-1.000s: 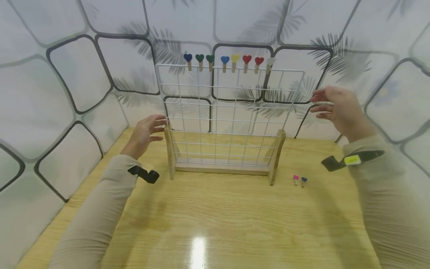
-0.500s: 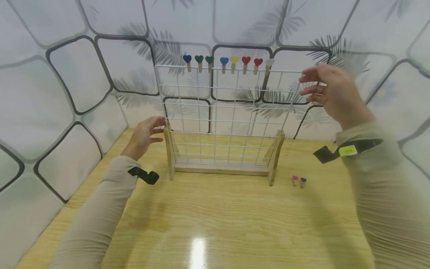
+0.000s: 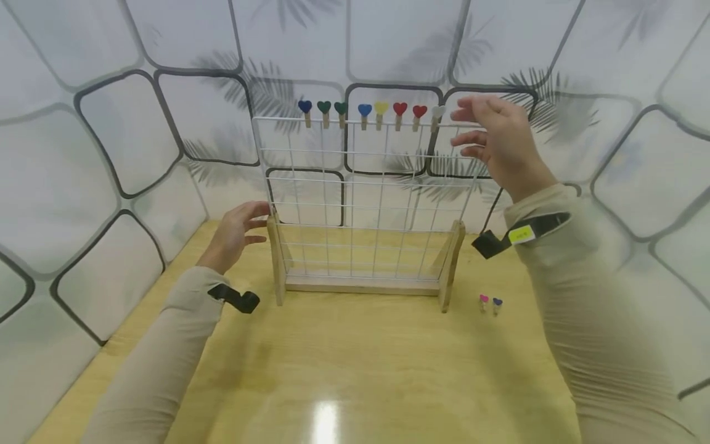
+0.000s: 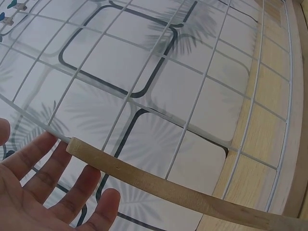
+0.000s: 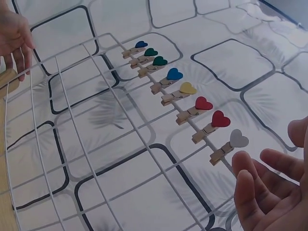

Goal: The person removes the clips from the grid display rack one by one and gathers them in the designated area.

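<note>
A white wire grid (image 3: 366, 183) stands upright in a wooden base (image 3: 363, 285). Along its top wire sit several heart clothespins: dark blue, green, light blue, yellow (image 3: 381, 110), red and, rightmost, a white heart clothespin (image 5: 238, 139). My right hand (image 3: 501, 139) hovers at the grid's upper right corner, beside the white clothespin, fingers loosely bent and holding nothing. At the left side my left hand (image 3: 232, 235) has its fingers extended; in the left wrist view the fingertips (image 4: 91, 174) touch the grid's edge near the top of the wooden upright (image 4: 144, 179).
A pink heart clothespin (image 3: 484, 300) and a dark blue heart clothespin (image 3: 497, 304) lie on the wooden table (image 3: 355, 364), right of the base. Patterned cloth (image 3: 72, 185) encloses the back and sides.
My right hand has moved left and up, from beyond the grid's right side to its top right corner near the white clothespin. The left hand stays at the left upright.
</note>
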A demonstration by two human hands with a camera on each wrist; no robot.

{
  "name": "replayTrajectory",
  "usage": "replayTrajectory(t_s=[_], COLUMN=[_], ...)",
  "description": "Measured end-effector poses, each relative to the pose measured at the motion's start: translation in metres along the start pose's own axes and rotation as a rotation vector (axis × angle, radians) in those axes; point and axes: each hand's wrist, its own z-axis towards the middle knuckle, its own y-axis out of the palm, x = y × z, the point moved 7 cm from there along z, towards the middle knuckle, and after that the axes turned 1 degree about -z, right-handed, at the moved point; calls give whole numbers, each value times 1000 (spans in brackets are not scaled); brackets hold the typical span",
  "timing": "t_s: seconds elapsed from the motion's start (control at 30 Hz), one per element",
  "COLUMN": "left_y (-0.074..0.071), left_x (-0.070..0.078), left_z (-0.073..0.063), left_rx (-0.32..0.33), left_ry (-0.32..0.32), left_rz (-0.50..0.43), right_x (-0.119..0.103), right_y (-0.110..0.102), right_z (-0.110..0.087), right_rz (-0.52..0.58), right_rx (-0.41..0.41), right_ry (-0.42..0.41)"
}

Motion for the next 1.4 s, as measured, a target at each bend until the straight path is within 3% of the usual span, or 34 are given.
replayTrajectory(t_s=[0.3,0.67,0.97,1.4], left_y=[-1,-1,0,-1], left_x=[-1,-4,0,-2], left_z=[3,0,-2,0], left_rx=[2,6,12,17], left_ry=[0,-4,-2,-4], left_rz=[-22,-31,-53,-24], right_x=[4,10,10,9], right_y=[15,22,23,23], right_z=[15,23,27,29], right_rz=[-65,-267,-276,-307], right_rx=[31,92,168,173], right_ry=[48,42,-29,-15])
